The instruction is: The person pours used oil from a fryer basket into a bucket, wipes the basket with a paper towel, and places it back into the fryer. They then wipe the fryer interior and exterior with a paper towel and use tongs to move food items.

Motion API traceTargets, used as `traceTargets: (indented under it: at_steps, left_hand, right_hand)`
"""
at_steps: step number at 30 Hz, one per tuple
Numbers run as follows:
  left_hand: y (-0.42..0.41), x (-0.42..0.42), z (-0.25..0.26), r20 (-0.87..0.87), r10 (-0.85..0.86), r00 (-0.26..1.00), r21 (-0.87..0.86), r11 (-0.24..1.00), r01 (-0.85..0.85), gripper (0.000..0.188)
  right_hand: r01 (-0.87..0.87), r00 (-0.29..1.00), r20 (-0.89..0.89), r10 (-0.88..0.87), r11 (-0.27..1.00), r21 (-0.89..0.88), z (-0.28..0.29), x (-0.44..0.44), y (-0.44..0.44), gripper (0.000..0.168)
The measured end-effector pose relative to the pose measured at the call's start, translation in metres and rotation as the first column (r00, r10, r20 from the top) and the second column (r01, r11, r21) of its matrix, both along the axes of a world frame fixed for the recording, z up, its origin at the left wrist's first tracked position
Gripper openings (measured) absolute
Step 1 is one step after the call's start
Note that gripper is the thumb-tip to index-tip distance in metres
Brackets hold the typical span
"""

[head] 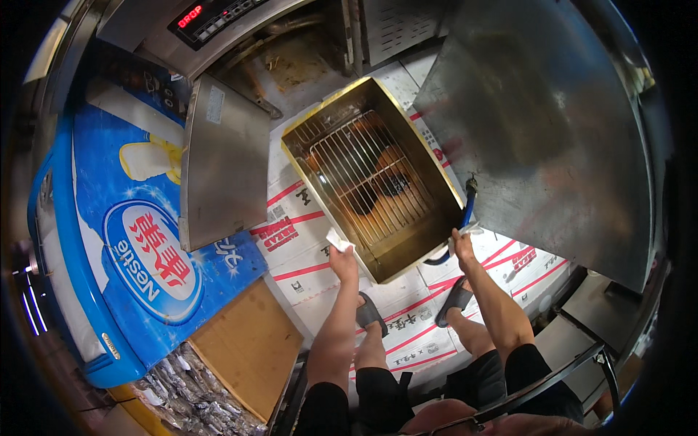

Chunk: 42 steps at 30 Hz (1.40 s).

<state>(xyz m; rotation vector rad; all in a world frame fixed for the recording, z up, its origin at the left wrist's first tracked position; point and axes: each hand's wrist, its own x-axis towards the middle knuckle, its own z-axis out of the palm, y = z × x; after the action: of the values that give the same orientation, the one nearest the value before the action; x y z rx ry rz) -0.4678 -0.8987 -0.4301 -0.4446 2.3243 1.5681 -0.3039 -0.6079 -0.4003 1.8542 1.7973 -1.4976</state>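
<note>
A deep rectangular metal pan [395, 253] is in front of me, turned at an angle over the floor. Inside it sits a wire rack [376, 179], above dark brown shiny liquid that looks like oil. My left hand [344, 265] grips the pan's near left corner through a folded white paper or cloth [337, 240]. At the near right corner, my right hand [464, 248] grips the rim, also with a white piece [473, 229] by its fingers. A blue hose [468, 206] runs close beside that hand. Whether the pan touches the floor I cannot tell.
Beyond the pan stands a fryer with a lit control panel [210, 22] and an open metal door [226, 163]. A blue chest freezer [98, 218] is left, a steel panel [534, 136] right. Printed cardboard [305, 267] covers the floor under my slippers [372, 314].
</note>
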Motion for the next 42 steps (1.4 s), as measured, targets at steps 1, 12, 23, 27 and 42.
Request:
traceTargets:
  at_steps: [1,12,23,27,42]
  left_hand:
    - [0.01,-0.016,0.002,0.024,0.024,0.999,0.013,1.0,-0.025,0.039]
    - [0.067,-0.106,-0.007,0.009,0.201,0.98,0.152,0.968,-0.2,0.057]
    - [0.054,-0.19,0.002,0.04,0.2,0.979,0.084,0.976,-0.203,0.043]
    - [0.059,-0.189,-0.008,-0.056,0.207,0.977,0.05,0.978,-0.204,0.047]
    - [0.044,-0.194,-0.021,0.265,0.141,0.954,-0.09,0.989,-0.122,0.022]
  right_hand:
    - [-0.008,1.0,-0.001,0.008,0.998,0.06,-0.009,-0.01,0.007,0.055]
    - [-0.323,0.91,-0.059,0.411,0.79,0.521,0.003,-0.128,0.049,0.044]
    - [-0.495,0.869,0.204,0.451,0.807,0.323,-0.031,-0.187,0.044,0.051]
    - [-0.356,0.934,0.134,0.332,0.898,0.256,0.006,-0.203,0.036,0.05]
    - [-0.763,0.623,0.369,0.69,0.43,0.483,-0.082,-0.161,0.045,0.028]
